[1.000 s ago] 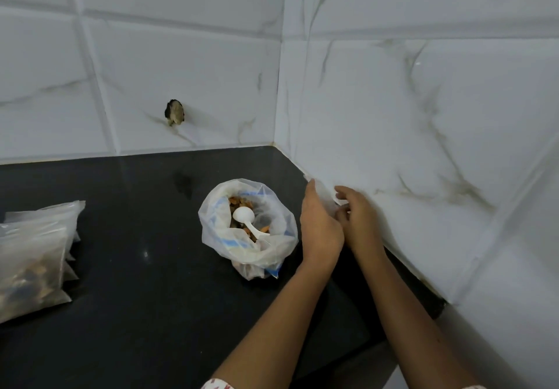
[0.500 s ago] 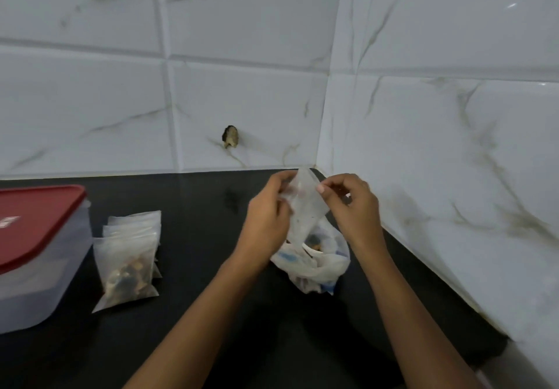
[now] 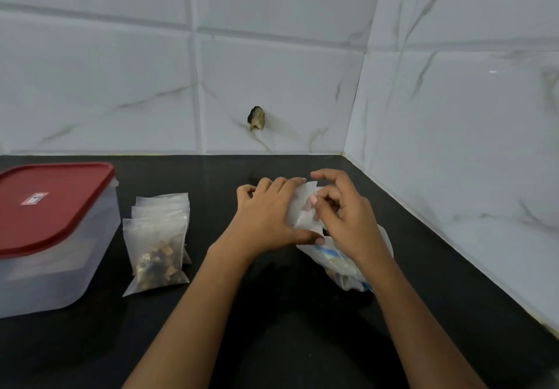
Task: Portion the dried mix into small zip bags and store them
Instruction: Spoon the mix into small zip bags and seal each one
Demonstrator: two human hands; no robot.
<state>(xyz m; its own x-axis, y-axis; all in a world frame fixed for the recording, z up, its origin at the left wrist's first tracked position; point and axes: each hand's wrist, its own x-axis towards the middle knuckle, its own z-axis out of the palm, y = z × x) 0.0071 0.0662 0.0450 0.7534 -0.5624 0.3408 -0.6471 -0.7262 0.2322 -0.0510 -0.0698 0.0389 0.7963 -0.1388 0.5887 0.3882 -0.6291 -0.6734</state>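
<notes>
Both my hands hold one small empty zip bag (image 3: 303, 208) above the black counter (image 3: 272, 313). My left hand (image 3: 267, 217) grips its left side, thumb under the lower edge. My right hand (image 3: 340, 211) pinches its right side near the top. Just below and behind my right hand sits the large plastic bag of dried mix (image 3: 348, 264), mostly hidden by that hand. To the left lies a stack of small zip bags (image 3: 157, 243); the front one holds brown dried mix.
A clear plastic box with a red lid (image 3: 51, 231) stands at the left edge of the counter. Tiled walls meet in a corner at the back right. A small dark hole (image 3: 256, 118) marks the back wall.
My hands took a small bag from beside the right wall and brought it over the mix bag, now held lower. The camera swung left, bringing the bag stack and red-lidded box into view.
</notes>
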